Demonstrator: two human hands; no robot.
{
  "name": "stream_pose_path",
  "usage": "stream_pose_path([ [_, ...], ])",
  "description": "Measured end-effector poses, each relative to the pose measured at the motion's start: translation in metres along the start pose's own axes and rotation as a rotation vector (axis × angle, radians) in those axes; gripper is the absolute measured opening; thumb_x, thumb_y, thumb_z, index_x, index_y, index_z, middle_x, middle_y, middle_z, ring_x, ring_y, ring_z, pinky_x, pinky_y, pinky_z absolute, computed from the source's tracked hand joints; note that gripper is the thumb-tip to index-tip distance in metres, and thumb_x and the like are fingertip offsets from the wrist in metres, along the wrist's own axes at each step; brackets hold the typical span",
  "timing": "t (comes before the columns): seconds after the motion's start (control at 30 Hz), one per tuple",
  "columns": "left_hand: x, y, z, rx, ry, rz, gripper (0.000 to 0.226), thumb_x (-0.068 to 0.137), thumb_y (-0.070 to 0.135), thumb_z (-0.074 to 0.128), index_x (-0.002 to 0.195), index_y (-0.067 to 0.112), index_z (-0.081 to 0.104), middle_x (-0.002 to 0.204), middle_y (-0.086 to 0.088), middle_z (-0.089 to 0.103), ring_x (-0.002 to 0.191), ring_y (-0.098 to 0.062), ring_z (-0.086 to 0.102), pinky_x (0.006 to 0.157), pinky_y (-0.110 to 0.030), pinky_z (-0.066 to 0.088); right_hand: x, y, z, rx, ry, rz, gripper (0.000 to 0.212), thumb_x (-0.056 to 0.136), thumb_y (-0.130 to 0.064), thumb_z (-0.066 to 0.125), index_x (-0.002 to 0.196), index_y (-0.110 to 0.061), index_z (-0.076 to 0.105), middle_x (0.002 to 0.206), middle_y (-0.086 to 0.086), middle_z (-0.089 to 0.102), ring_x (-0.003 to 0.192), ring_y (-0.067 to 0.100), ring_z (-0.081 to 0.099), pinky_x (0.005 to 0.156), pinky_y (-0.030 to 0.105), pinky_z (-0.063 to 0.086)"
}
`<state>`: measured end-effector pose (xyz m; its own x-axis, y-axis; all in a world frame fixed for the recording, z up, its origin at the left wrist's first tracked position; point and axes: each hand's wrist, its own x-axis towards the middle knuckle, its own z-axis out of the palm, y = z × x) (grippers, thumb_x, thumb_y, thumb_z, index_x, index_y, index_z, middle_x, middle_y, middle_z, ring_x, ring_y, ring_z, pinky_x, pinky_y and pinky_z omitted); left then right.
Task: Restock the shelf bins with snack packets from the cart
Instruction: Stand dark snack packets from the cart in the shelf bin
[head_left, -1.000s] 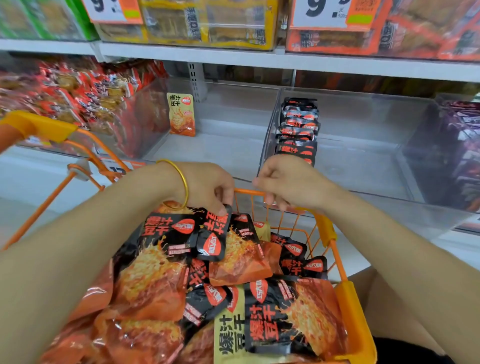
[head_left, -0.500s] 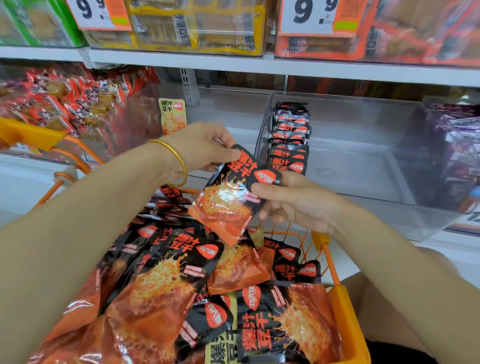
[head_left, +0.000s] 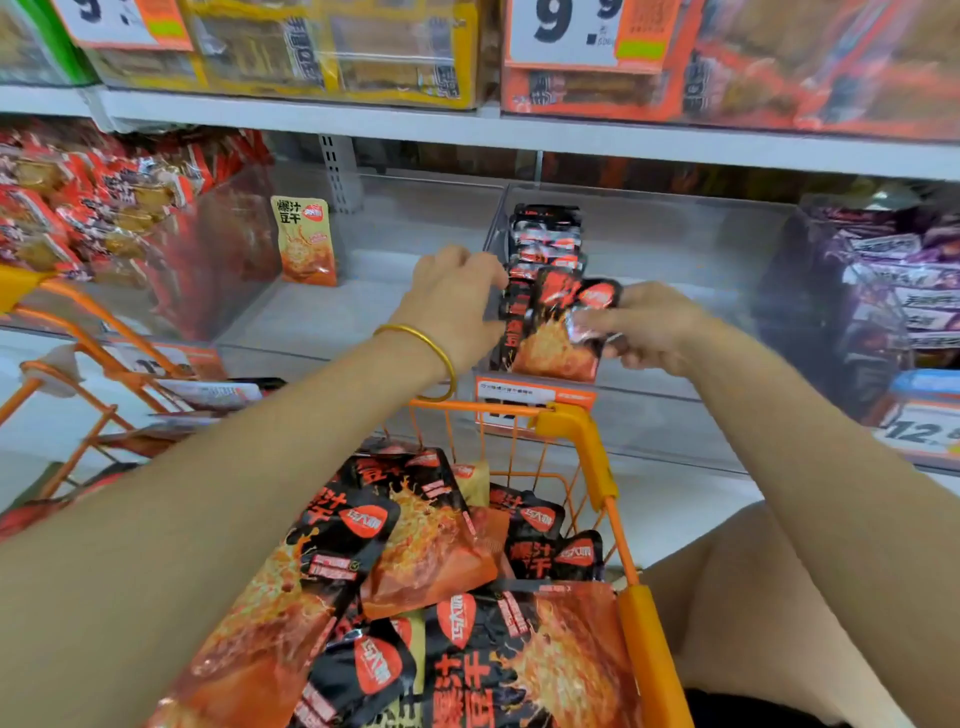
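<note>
- Right hand (head_left: 652, 327) pinched the packet (head_left: 558, 340) by its 3 o'clock edge inside the clear bin (head_left: 685, 244).
- Left hand (head_left: 457, 306) lay at its 9 o'clock; finger grip unclear.

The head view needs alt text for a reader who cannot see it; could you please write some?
A person stands a black-and-orange packet at the front of a row in a clear shelf bin, the right hand pinching it, the left hand at its other edge. Below, an orange cart holds many like packets.
</note>
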<state>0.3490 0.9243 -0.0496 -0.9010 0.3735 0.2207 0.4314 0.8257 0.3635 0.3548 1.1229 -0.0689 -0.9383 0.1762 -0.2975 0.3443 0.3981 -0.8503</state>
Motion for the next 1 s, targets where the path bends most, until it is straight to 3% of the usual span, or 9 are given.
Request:
stream_pose_path([
  [0.13, -0.004, 0.001, 0.007, 0.132, 0.037, 0.042, 0.038, 0.085, 0.005, 0.054, 0.123, 0.011, 0.050, 0.129, -0.014, 0.034, 0.116, -0.032, 0.034, 0.096, -0.045, 0.037, 0.016, 0.007, 0.025, -0.187, -0.083, 0.066, 0.017, 0.085, -0.022, 0.069, 0.083, -0.011, 0.057, 0.084, 0.007, 0.065, 0.061, 0.014, 0.060, 0.056, 0.023, 0.048],
  [0.23, -0.005, 0.001, 0.008, 0.174, 0.040, 0.071, 0.039, 0.086, 0.001, 0.050, 0.124, 0.008, 0.048, 0.130, -0.015, 0.032, 0.113, -0.034, 0.038, 0.092, -0.047, 0.040, 0.020, 0.006, 0.032, -0.368, -0.085, -0.017, 0.023, 0.083, -0.030, 0.071, 0.094, -0.014, 0.059, 0.092, 0.004, 0.064, 0.077, 0.016, 0.060, 0.066, 0.025, 0.050],
  [0.33, -0.005, -0.001, 0.010, 0.194, 0.026, 0.069, 0.043, 0.085, -0.002, 0.050, 0.126, 0.007, 0.046, 0.131, -0.015, 0.029, 0.110, -0.034, 0.040, 0.089, -0.046, 0.043, 0.021, 0.008, 0.039, -0.513, -0.157, -0.023, 0.037, 0.085, -0.034, 0.067, 0.112, -0.009, 0.063, 0.116, 0.009, 0.065, 0.104, 0.025, 0.059, 0.095, 0.035, 0.047],
  [0.5, -0.005, -0.002, 0.011, 0.174, 0.035, 0.082, 0.043, 0.084, -0.005, 0.050, 0.124, 0.009, 0.047, 0.132, -0.013, 0.027, 0.110, -0.032, 0.040, 0.088, -0.041, 0.044, 0.022, 0.003, 0.047, -0.661, -0.122, -0.028, 0.036, 0.092, -0.034, 0.058, 0.119, -0.010, 0.061, 0.121, 0.010, 0.062, 0.110, 0.026, 0.057, 0.091, 0.029, 0.044],
  [0.67, -0.006, -0.001, 0.011, 0.171, 0.029, 0.076, 0.041, 0.085, -0.004, 0.049, 0.124, 0.007, 0.047, 0.133, -0.014, 0.026, 0.111, -0.033, 0.039, 0.090, -0.044, 0.044, 0.028, 0.000, 0.049, -0.563, 0.047, -0.037, 0.048, 0.072, -0.035, 0.079, 0.111, -0.012, 0.062, 0.106, 0.003, 0.064, 0.104, 0.021, 0.060, 0.084, 0.025, 0.045],
  [0.77, -0.008, 0.000, 0.010, 0.168, 0.020, 0.064, 0.037, 0.084, -0.004, 0.049, 0.119, 0.008, 0.050, 0.134, -0.013, 0.026, 0.113, -0.033, 0.039, 0.090, -0.045, 0.043, 0.032, 0.003, 0.049, -0.449, 0.110, -0.053, 0.055, 0.064, -0.030, 0.085, 0.111, -0.011, 0.062, 0.112, 0.005, 0.066, 0.103, 0.021, 0.061, 0.085, 0.027, 0.047],
  [0.9, -0.008, 0.000, 0.010, 0.164, 0.018, 0.052, 0.036, 0.083, -0.006, 0.050, 0.117, 0.008, 0.051, 0.135, -0.013, 0.025, 0.114, -0.033, 0.038, 0.090, -0.044, 0.044, 0.032, 0.005, 0.051, -0.507, 0.025, -0.035, 0.060, 0.071, -0.028, 0.082, 0.123, -0.011, 0.056, 0.121, 0.005, 0.061, 0.110, 0.022, 0.057, 0.092, 0.028, 0.045],
  [1.0, -0.009, 0.000, 0.009, 0.158, 0.008, 0.048, 0.034, 0.084, -0.005, 0.049, 0.116, 0.008, 0.051, 0.135, -0.013, 0.025, 0.114, -0.033, 0.037, 0.090, -0.045, 0.044, 0.032, 0.008, 0.047, -0.445, -0.047, 0.029, 0.051, 0.076, -0.023, 0.078, 0.121, -0.009, 0.057, 0.119, 0.006, 0.061, 0.100, 0.020, 0.055, 0.084, 0.027, 0.044],
])
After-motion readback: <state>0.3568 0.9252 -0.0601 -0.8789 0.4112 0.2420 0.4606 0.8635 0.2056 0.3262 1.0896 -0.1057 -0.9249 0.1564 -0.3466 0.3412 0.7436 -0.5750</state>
